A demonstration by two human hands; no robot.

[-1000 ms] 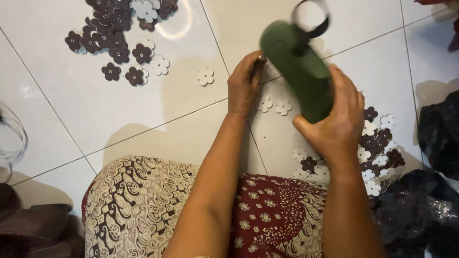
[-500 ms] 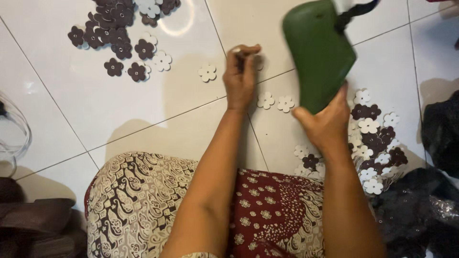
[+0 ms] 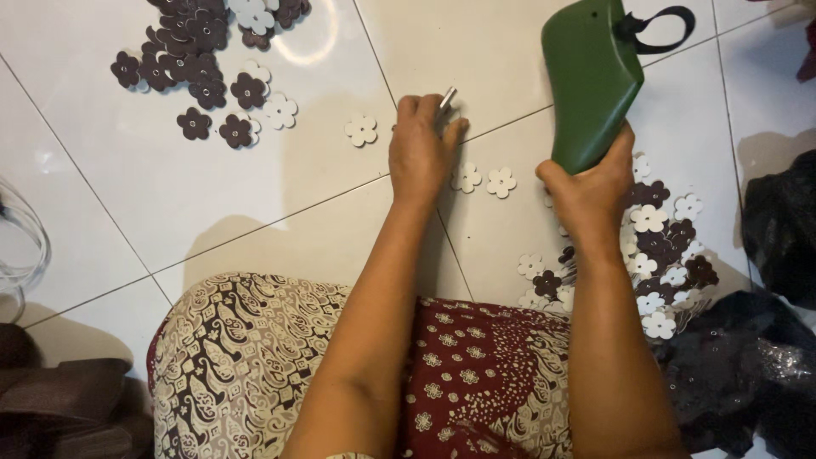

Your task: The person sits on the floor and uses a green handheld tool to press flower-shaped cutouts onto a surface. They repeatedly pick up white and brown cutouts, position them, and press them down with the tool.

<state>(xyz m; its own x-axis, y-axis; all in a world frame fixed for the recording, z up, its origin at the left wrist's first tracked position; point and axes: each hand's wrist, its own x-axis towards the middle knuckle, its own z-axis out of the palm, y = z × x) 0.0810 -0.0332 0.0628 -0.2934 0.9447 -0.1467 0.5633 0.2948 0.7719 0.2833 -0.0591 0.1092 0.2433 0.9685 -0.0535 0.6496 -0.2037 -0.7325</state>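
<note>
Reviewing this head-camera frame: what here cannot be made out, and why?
- Small metal piece in the left hand: fingers cover most of it; its kind is unclear.
- What lies under the left hand: hidden by the palm.
- Green tool held up by the right hand: top cut off by the frame edge; working face turned away.
- Dark flower pile: cut by the top edge.
- Black fabric: cut by the right edge.

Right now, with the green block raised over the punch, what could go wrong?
The left hand pinches the thin metal punch close to its top, so the green block in the right hand could strike fingers. The punch looks tilted and may skid on the glossy tile floor.
</note>
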